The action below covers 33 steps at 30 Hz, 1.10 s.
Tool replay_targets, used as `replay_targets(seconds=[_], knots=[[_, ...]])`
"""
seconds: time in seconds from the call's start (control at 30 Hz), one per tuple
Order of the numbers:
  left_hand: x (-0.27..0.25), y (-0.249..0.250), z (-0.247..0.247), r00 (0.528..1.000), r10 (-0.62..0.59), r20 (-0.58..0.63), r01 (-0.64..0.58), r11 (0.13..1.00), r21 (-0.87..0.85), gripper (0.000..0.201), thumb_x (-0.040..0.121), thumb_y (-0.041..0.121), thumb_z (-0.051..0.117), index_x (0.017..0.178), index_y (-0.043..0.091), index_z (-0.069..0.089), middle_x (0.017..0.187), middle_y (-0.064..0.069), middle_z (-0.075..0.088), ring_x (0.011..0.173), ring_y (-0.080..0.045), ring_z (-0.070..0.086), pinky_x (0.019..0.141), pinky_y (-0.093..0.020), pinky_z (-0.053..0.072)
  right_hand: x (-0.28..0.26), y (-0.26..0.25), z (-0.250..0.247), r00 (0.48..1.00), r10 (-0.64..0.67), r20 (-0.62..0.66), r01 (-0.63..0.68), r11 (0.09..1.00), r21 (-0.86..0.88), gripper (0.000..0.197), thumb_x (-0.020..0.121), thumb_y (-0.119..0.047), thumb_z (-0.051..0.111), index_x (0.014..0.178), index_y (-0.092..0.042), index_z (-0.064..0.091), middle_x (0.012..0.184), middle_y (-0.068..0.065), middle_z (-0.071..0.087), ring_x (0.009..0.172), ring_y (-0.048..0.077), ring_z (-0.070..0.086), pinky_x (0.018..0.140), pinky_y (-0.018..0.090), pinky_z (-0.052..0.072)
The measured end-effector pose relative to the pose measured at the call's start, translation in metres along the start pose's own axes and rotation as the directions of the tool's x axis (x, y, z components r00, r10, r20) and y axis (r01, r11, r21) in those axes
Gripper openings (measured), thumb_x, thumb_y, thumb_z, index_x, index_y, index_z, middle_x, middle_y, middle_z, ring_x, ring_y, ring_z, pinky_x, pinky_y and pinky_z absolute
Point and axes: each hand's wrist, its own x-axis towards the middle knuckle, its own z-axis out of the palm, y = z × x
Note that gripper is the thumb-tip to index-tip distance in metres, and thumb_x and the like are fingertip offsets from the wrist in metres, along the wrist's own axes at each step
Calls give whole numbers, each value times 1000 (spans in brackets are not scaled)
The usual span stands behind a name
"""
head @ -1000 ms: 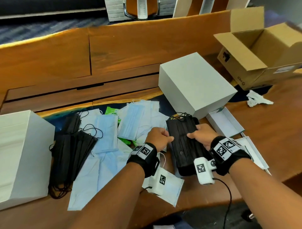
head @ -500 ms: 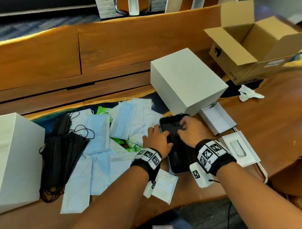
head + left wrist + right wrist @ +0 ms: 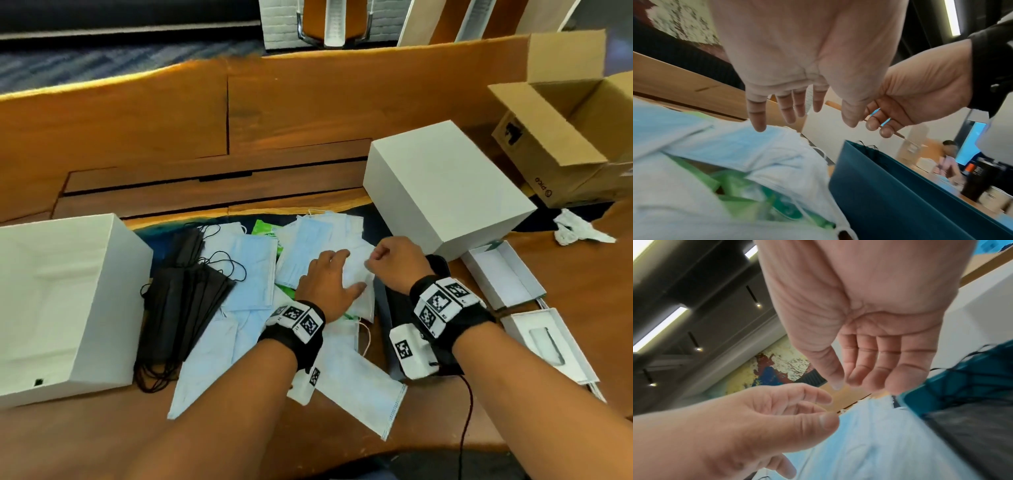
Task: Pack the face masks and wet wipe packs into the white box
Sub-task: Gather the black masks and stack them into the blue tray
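Note:
Light blue face masks (image 3: 318, 250) lie heaped mid-table, with green wet wipe packs (image 3: 265, 229) poking out among them. My left hand (image 3: 342, 270) hovers flat over this heap, fingers (image 3: 756, 116) straight. My right hand (image 3: 380, 260) hangs just right of it, fingers loosely curled and empty (image 3: 849, 382). Under my right wrist sits a teal-walled tray (image 3: 900, 186) filled with black masks (image 3: 972, 426). More black masks (image 3: 185, 301) lie spread to the left. An open white box (image 3: 113, 308) stands at the far left.
A closed white box (image 3: 445, 192) stands behind the tray. An open cardboard box (image 3: 565, 130) is at the back right, crumpled paper (image 3: 579, 233) before it. Small white trays (image 3: 503, 274) (image 3: 548, 342) lie at the right. A raised wooden ledge (image 3: 205, 137) runs along the back.
Both hands have let go of the black mask stack, now lying in the tray, and moved left over the blue mask heap. The left hand's fingers have straightened.

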Motion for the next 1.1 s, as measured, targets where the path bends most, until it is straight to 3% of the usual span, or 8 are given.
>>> replay_targets(seconds=[0.17,0.3,0.4,0.53,0.67,0.77,0.9,1.1], knots=[[-14,-58,-45,979,-181,-94,180,984,-14,68,91,44,60,149,23,30,152,-5,33,138,-29,32,106,-48,38,5,-64,39,991,-36,130,25,996,88,12,81,-18,70,72,-13,63,70,2,66,68,24,66,64,37,58],[-37,-116,-76,890,-407,-204,410,912,-29,72,87,39,64,148,20,30,148,-7,34,136,-32,32,104,-52,39,0,-108,81,960,-61,272,16,986,167,12,83,-13,68,74,-9,62,77,14,71,63,27,69,55,33,57],[-56,-160,-91,791,-570,-223,568,819,-77,81,83,40,69,148,17,26,150,-12,29,138,-35,29,106,-56,37,-5,-136,116,901,-4,434,-93,975,200,14,86,-12,67,75,-6,61,80,21,70,64,28,68,54,29,53],[-75,-205,-95,717,-684,-131,669,729,-146,100,79,45,74,153,14,13,157,-16,18,144,-36,24,114,-52,30,-12,-159,162,786,97,611,-300,924,238,31,89,-5,63,69,-15,42,73,16,46,59,25,49,55,29,44],[-81,-229,-88,722,-688,-73,671,722,-167,105,74,49,77,151,15,15,155,-16,23,141,-36,30,112,-51,34,-22,-170,190,710,195,676,-494,823,281,28,93,-1,59,74,-11,40,72,10,43,61,21,48,58,30,49],[-82,-241,-88,731,-682,-34,672,727,-139,110,71,52,78,152,19,11,158,-15,16,143,-36,24,112,-53,32,-24,-178,205,746,224,627,-509,799,320,18,91,-5,63,90,-7,46,77,10,50,64,23,54,63,36,52],[-83,-249,-89,748,-664,-8,651,736,-185,112,67,51,80,152,24,12,157,-13,16,142,-36,23,111,-55,33,-17,-185,222,800,240,550,-493,786,374,15,87,-8,68,77,-11,57,70,10,54,55,22,52,55,34,53],[-83,-250,-93,805,-591,-50,568,792,-224,74,65,48,81,122,20,43,131,-7,39,124,-28,41,98,-46,44,-15,-197,249,866,173,469,-390,821,417,9,82,-15,74,88,-10,68,81,11,67,59,18,59,52,28,52]])
